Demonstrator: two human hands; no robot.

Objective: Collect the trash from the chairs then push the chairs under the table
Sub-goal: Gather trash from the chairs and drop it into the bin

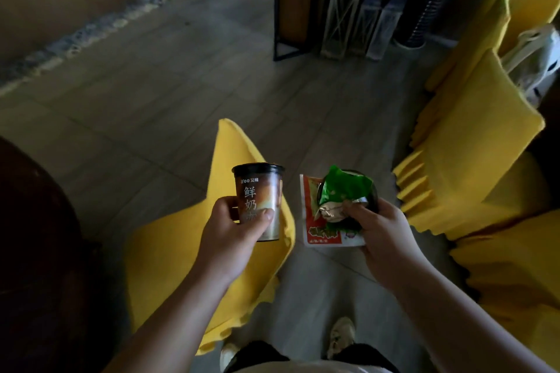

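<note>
- Head view looks down on both arms stretched forward over a grey floor; the left hand is wrapped around a dark coffee cup with a black lid, thumb across its printed side, cup upright and lifted clear of everything
- the right hand is closed on a bundle of snack wrappers: a crumpled green one on top, a flat red and white one beneath, and something dark and round behind them that I cannot identify
- a yellow-covered chair stands near and left, under the cup, its seat showing no litter where visible; a second yellow chair stands to the right, and another yellow seat lies near right
- a white bag sits at the far right edge beyond the chair backs; whether it is trash I cannot tell
- a dark rounded table edge fills the near left
- judged from this, collection looks largely done and both hands are full, so the trash needs putting down before any chair is pushed
- to do it well: keep the cup level in case liquid remains; pinch the wrappers firmly so the loose flat one does not slip out; glance over each seat before moving on; push each chair by its back, squarely toward the table
</note>
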